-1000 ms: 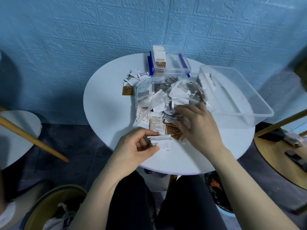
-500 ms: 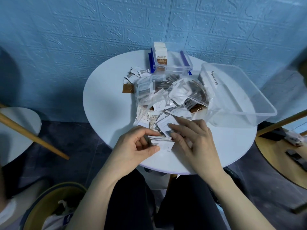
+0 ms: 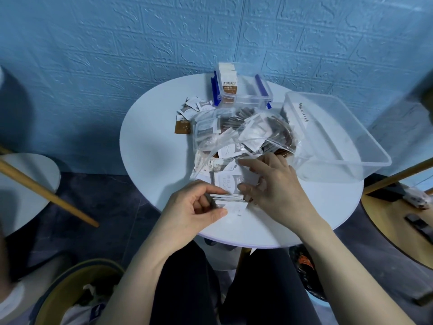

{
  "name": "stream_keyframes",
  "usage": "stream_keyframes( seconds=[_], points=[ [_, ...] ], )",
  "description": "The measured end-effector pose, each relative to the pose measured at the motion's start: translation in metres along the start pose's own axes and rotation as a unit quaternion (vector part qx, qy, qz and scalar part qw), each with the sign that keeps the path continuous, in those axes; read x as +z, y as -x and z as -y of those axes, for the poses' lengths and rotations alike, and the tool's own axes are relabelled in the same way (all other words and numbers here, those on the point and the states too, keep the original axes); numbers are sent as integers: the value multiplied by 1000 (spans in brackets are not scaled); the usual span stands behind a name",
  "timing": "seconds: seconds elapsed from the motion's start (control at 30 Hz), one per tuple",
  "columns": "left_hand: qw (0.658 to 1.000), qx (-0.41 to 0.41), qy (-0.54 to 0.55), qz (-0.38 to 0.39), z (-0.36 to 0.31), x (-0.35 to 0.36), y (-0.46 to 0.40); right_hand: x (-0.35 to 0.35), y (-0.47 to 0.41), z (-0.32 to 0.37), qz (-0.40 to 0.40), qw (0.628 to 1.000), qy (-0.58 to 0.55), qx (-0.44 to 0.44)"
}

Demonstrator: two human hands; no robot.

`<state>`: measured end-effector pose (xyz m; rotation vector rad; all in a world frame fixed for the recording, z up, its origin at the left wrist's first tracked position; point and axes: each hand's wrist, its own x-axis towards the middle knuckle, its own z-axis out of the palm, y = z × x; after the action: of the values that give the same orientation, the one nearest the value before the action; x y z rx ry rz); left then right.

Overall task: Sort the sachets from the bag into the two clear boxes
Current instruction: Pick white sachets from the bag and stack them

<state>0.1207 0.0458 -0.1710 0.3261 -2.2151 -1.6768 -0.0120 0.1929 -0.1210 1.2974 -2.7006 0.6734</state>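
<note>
**Picking White Sachets Off the Pile**

On the round white table point(image 3: 150, 160), near the front edge, a small stack of flat white sachets point(image 3: 230, 198), pinched between thumb and curled fingers of the left hand point(image 3: 194, 207). Stack lying flat, long side running left to right, free end poking out toward the right hand point(image 3: 278, 186). Right hand just beside that free end, fingers spread and loosely bent over the loose white and brown sachets point(image 3: 222, 170). Thumb close to the end of the stack, fingertips resting on a white sachet farther back. Hard to tell if anything is truly pinched there. Right hand nearer the loose pile and the bag; left hand nearer the table's front edge.

Next move, most likely: slide one more white sachet back toward the stack and tuck it in on top.

Just behind the hands, a crinkly clear plastic bag point(image 3: 257, 130), open toward the hands, many sachets inside and spilling out. At the back, a small clear box with blue clips point(image 3: 246, 95), one row of white-and-brown sachets standing up at its left end, the remainder bare. To the right, a big clear plastic tub point(image 3: 332, 137), tilted, looking bare inside. A few stray sachets point(image 3: 189, 111) left of the small box. Most sorting not yet done.
</note>
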Motion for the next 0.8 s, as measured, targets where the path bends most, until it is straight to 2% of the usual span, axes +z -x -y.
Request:
stream_keyframes(
  seconds=[0.1, 0.2, 0.27, 0.43, 0.67, 0.8],
  points=[
    [1000, -4, -6, 1, 0, 0, 0, -2, 5, 1, -21, 999, 14, -40],
    [1000, -8, -14, 11, -1, -2, 1, -2, 8, 0, 15, 993, 52, -109],
    [1000, -10, -11, 21, -2, -3, 2, -2, 8, 0, 30, 988, 82, -125],
    [1000, -11, -13, 24, -2, -3, 1, -1, 5, -1, 39, 986, 110, -117],
    [1000, -16, 5, 7, 2, -1, 0, 4, 14, -3, -22, 994, 32, -100],
    [1000, -8, 7, -7, 3, 1, -1, 4, 21, -5, -27, 994, 16, -101]
  ],
)
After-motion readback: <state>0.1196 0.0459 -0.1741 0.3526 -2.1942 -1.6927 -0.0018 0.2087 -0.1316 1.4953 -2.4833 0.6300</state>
